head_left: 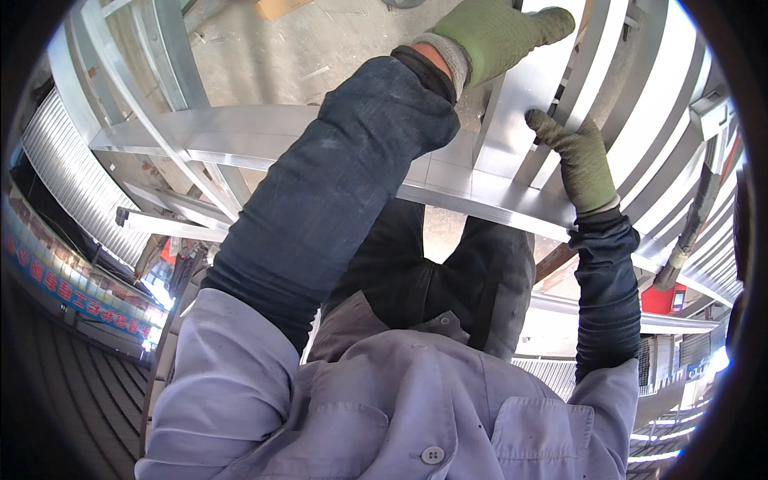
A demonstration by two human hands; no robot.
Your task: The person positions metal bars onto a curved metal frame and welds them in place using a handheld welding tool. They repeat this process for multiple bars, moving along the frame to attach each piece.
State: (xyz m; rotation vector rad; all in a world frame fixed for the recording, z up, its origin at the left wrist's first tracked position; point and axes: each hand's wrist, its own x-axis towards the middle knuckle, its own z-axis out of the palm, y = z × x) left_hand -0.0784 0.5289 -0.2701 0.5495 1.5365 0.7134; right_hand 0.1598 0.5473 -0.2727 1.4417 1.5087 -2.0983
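Note:
Both my hands wear green work gloves. My left hand (504,36) reaches far forward and closes over the upper part of a broad, flat aluminium profile (520,112); some of its fingers are hidden or cut off by the top edge. Lower and to the right, my right hand (580,160) wraps round a narrow aluminium slat (590,68) beside that profile, with the thumb on the near-left side and the other fingers mostly hidden. Both pieces meet a long aluminium crossbar (488,206) that runs in front of my legs.
More parallel slats (648,88) curve away on the right. At left stands another aluminium frame (172,68) above the concrete floor (280,56). A corrugated metal sheet (76,180) lies farther left. A red object (660,299) sits below the frame at right.

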